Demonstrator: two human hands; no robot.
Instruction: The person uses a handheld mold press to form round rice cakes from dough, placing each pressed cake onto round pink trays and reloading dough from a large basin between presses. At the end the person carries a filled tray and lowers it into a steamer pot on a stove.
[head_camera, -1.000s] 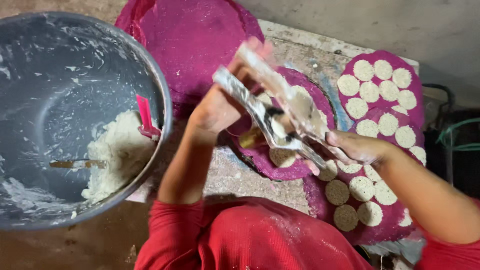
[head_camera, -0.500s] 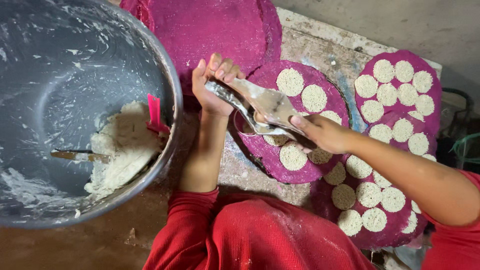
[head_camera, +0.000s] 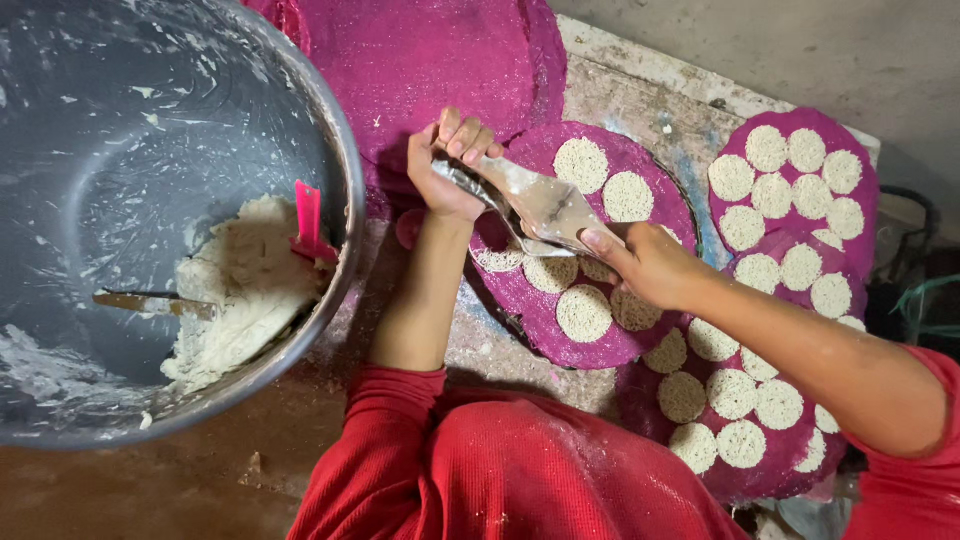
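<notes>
From the head camera, the left hand (head_camera: 447, 165) is clamped around the handle end of a flat metal scoop (head_camera: 535, 205), and the right hand (head_camera: 645, 262) pinches its far tip, so both hands are closed on the one tool, held just above a round magenta mat (head_camera: 655, 175). That mat already carries several pale round dough discs (head_camera: 583, 160), set apart from one another, with more discs (head_camera: 790, 265) on a second mat to the right. Left of the arms stands a big grey basin (head_camera: 120, 150) with a lump of white dough (head_camera: 245, 290), a pink scraper (head_camera: 308, 225) and a wooden-handled tool (head_camera: 150, 302) lying in it.

To do this step well, I judge the scoop should stay level and low over a bare patch of the mat, so a new disc lands flat and does not touch its neighbours. A steady left grip lets the right fingers guide the tip.
</notes>
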